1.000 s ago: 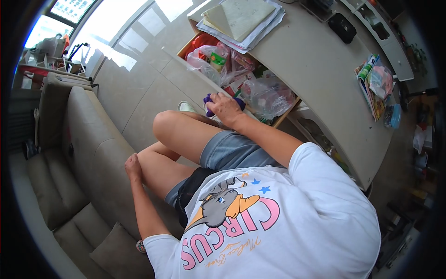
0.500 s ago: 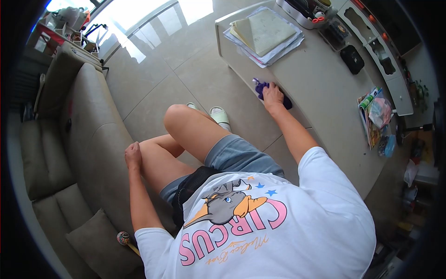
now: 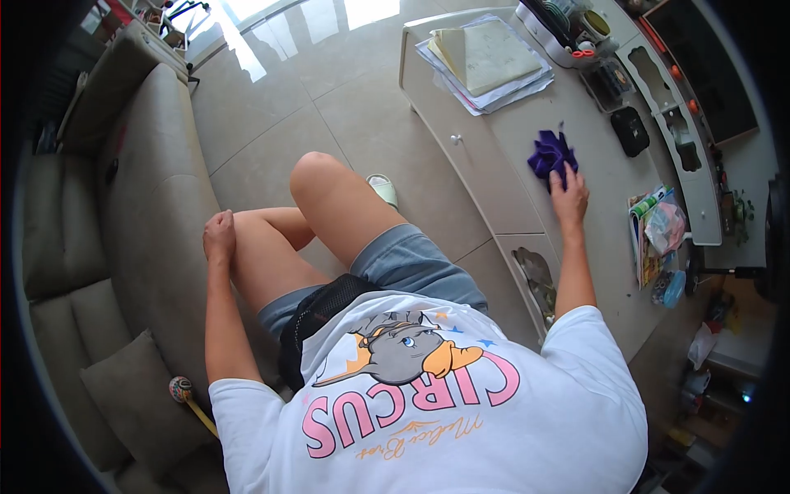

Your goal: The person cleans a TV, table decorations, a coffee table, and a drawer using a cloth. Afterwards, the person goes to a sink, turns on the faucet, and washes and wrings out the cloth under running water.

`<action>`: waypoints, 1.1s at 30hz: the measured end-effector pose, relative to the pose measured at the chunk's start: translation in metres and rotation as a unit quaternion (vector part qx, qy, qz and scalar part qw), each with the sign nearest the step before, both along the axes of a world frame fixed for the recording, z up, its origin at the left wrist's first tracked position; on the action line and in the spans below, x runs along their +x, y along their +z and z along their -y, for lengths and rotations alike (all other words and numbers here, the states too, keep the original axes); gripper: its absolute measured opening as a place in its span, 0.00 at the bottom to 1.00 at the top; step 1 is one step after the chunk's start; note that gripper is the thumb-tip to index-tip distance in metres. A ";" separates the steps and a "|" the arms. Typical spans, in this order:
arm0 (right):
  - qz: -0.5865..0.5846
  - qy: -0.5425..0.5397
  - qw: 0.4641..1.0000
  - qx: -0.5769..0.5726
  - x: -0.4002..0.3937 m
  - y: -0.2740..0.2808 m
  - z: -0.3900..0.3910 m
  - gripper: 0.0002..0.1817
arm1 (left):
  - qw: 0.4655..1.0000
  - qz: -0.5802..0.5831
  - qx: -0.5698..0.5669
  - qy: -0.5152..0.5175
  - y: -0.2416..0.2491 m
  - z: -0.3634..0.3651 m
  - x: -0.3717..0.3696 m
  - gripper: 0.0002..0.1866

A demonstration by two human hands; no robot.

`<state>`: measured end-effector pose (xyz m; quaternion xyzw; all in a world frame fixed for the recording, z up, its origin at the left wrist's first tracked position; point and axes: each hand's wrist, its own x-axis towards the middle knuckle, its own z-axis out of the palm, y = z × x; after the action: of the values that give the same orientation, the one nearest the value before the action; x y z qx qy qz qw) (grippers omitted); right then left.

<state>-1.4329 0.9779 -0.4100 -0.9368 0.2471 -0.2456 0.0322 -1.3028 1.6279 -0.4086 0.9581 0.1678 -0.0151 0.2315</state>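
A crumpled purple cloth (image 3: 553,155) is in the fingers of my right hand (image 3: 569,196), over the pale top of a low cabinet (image 3: 514,148). My fingers cover its near edge, and the rest bunches out beyond them. My left hand (image 3: 219,237) is closed, with its fingers curled in, beside my bent knee at the edge of the grey sofa (image 3: 156,189). Nothing shows in it.
Stacked papers (image 3: 487,62) lie at the cabinet's far end. A small black case (image 3: 630,132), a clear box (image 3: 607,85) and magazines with plastic bags (image 3: 658,226) stand along its right side. A drawer knob (image 3: 457,139) sticks out in front.
My right hand has moved right and up from the cabinet's front edge onto its top, taking the purple cloth along. The drawer knob is now uncovered. My left hand stays by my knee.
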 end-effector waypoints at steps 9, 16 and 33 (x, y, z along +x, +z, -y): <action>0.017 0.041 0.998 -0.055 0.012 -0.032 -0.021 0.21 | 0.996 -0.002 0.068 0.052 0.027 -0.007 -0.021 0.21; 0.020 0.145 0.989 0.030 0.020 -0.014 -0.077 0.22 | 0.984 -0.064 0.119 0.114 -0.017 -0.003 -0.015 0.21; 0.061 -0.484 0.493 0.720 0.056 -0.374 -0.151 0.30 | 0.986 -0.101 0.022 0.127 -0.034 -0.037 -0.012 0.14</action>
<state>-1.3772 1.1286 -0.7843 -0.3045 0.7503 -0.0157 0.5866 -1.3145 1.6646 -0.4431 0.9274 0.3113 -0.0785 0.1922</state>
